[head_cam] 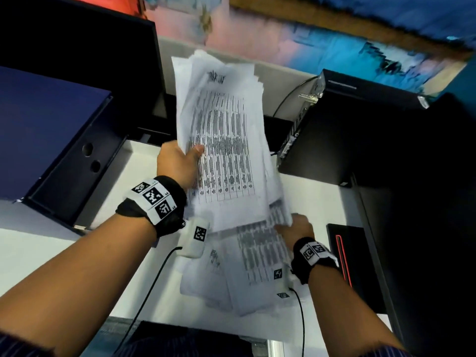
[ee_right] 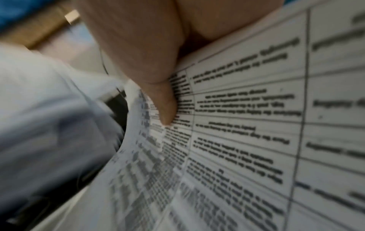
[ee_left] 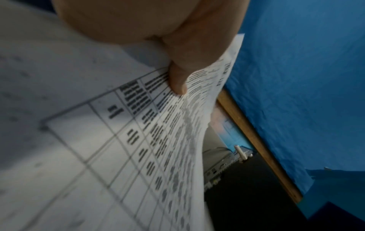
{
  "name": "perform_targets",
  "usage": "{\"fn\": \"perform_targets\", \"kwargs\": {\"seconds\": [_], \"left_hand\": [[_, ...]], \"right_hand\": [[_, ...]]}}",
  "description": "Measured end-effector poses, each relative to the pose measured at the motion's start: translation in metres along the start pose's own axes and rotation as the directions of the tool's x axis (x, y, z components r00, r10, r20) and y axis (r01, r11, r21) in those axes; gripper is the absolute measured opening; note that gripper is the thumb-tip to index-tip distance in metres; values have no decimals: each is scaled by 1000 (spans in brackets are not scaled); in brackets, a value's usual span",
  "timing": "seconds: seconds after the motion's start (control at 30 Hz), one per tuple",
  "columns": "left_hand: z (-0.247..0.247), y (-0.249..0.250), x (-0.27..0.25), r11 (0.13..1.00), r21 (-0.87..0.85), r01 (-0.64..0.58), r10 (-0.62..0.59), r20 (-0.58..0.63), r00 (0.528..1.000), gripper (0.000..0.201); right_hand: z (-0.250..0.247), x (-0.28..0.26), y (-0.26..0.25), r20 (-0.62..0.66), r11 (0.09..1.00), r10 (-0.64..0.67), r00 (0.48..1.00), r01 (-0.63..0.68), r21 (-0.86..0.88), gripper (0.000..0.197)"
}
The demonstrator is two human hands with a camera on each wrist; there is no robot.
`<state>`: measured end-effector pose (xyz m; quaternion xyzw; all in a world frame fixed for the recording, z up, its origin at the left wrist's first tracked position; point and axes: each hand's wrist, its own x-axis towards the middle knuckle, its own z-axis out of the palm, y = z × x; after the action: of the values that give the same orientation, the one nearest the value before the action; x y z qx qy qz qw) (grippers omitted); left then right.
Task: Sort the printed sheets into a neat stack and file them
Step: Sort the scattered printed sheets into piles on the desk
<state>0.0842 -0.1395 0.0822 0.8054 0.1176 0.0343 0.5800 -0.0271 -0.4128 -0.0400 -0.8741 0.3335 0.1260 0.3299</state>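
Observation:
A thick, uneven bundle of printed sheets [head_cam: 224, 140] with tables on them hangs above the white desk [head_cam: 46, 253]. My left hand [head_cam: 180, 161] grips its left edge, thumb [ee_left: 178, 81] on the top page [ee_left: 98, 148]. Lower down, my right hand [head_cam: 296, 229] reaches into loose printed sheets [head_cam: 255, 269] lying fanned on the desk. In the right wrist view its thumb [ee_right: 166, 107] presses on a printed page [ee_right: 247, 125] and pinches a few sheets. The other fingers of both hands are hidden under paper.
An open dark blue box file [head_cam: 67, 150] lies at the left of the desk. A black computer case [head_cam: 347, 130] stands at the right, a black device with a red stripe [head_cam: 347, 258] in front of it. A dark monitor [head_cam: 77, 47] is behind.

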Motion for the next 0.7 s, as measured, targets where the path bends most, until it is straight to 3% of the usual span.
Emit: {"fn": "perform_targets", "kwargs": {"seconds": [0.07,0.13,0.23,0.3,0.37,0.47,0.57,0.7], "left_hand": [[9,-17,-6,986,128,104,-110,44,993,34],[20,-33,-18,942,300,150,-191,112,975,36],[35,-54,-35,878,447,169,-291,220,931,41],[44,-64,-43,846,508,161,-331,264,906,43],[50,-71,-47,820,544,177,-376,281,883,46],[51,-78,-52,789,573,222,-446,286,848,56],[47,-85,-53,780,575,246,-471,282,836,63],[46,-93,-49,810,505,297,-484,291,825,64]], "right_hand": [[-24,-7,-8,-152,998,-66,986,64,-20,37],[-52,-17,-21,-288,992,-117,950,97,-83,34],[-94,-34,-45,-461,970,-239,855,184,-161,31],[-118,-47,-57,-533,957,-287,796,265,-120,24],[-135,-56,-63,-575,945,-270,772,327,-5,25],[-136,-60,-63,-516,887,-205,832,381,261,24],[-114,-57,-54,-370,823,-136,919,312,474,25],[-92,-48,-54,-308,772,-89,947,261,579,23]]}}
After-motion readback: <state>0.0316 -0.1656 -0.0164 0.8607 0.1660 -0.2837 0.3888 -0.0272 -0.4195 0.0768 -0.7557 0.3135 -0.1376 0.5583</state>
